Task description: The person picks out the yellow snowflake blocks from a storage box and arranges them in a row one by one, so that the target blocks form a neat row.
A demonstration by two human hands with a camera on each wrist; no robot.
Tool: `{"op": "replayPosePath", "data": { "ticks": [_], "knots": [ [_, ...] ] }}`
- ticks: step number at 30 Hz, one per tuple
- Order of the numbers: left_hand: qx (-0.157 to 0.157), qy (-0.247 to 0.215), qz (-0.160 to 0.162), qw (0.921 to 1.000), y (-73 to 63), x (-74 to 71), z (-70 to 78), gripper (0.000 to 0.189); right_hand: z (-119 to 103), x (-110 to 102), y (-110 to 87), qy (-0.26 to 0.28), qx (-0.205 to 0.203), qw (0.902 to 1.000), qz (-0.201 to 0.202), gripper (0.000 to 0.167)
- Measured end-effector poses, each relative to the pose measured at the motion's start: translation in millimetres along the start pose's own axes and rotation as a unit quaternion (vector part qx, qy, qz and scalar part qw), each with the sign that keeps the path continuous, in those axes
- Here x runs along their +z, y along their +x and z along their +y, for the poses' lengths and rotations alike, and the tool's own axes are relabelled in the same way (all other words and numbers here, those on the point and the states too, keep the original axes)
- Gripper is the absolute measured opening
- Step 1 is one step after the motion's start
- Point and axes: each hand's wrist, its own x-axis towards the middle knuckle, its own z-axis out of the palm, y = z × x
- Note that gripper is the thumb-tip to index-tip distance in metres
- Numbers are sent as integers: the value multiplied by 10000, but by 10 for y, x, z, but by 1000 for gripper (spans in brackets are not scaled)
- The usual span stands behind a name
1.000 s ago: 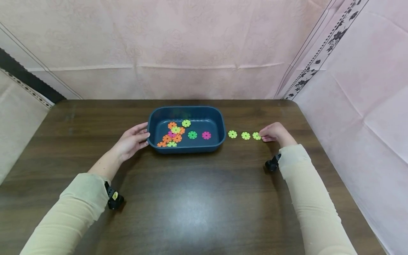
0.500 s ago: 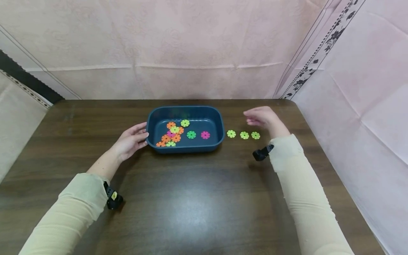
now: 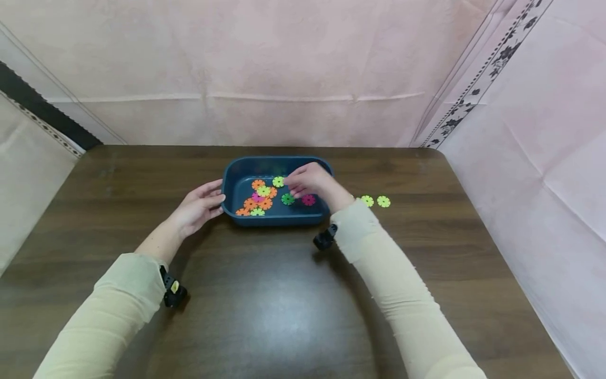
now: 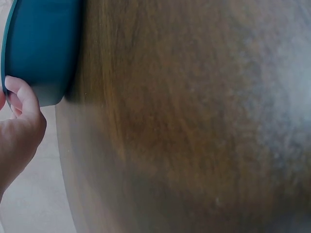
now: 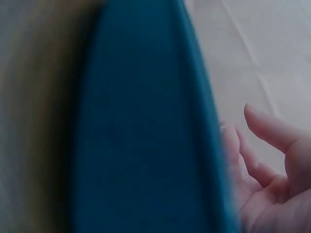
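Note:
A dark blue plastic tub [image 3: 274, 221] holds several notched, snowflake-like discs. Orange and yellow ones overlap around a pink disc in the tub's left half; the green disc [image 3: 287, 199] and a second pink disc [image 3: 308, 200] lie farther right. My left hand [image 3: 199, 208] grips the tub's left rim, and its thumb lies at the edge in the left wrist view. My right hand [image 3: 310, 181] hangs over the tub, fingertips close beside the yellow disc [image 3: 278, 181] at the back. The right wrist view shows its thumb spread from the fingers, partly hidden by the tub wall [image 5: 141, 121].
Right of the tub, yellow discs [image 3: 383, 201] lie in a row on the dark wooden table [image 3: 265, 295], one mostly hidden by my right arm. Pale patterned cloth [image 3: 293, 73] hangs behind the table and along its sides.
My right hand has left the rightmost yellow disc, lifted, and swung left over the tub. The left hand stays on the tub's rim.

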Motion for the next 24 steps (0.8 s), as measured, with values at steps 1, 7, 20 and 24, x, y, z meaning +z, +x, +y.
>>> {"op": "replayPosePath", "data": {
  "ticks": [1,7,20,24],
  "knots": [
    [-2,1,3,10000,4,2,2,62,-2,83,16,-116,32,9999,-69,28],
    [29,38,17,10000,8,0,-3,62,22,441,112,-1155,212,9920,-459,25],
    [70,54,45,10000,-10,-1,7,61,44,783,182,-2978,-288,9540,191,36],
    [47,140,50,9999,-9,0,8,62,35,841,176,-3301,-401,9422,413,30]
  ]
}}
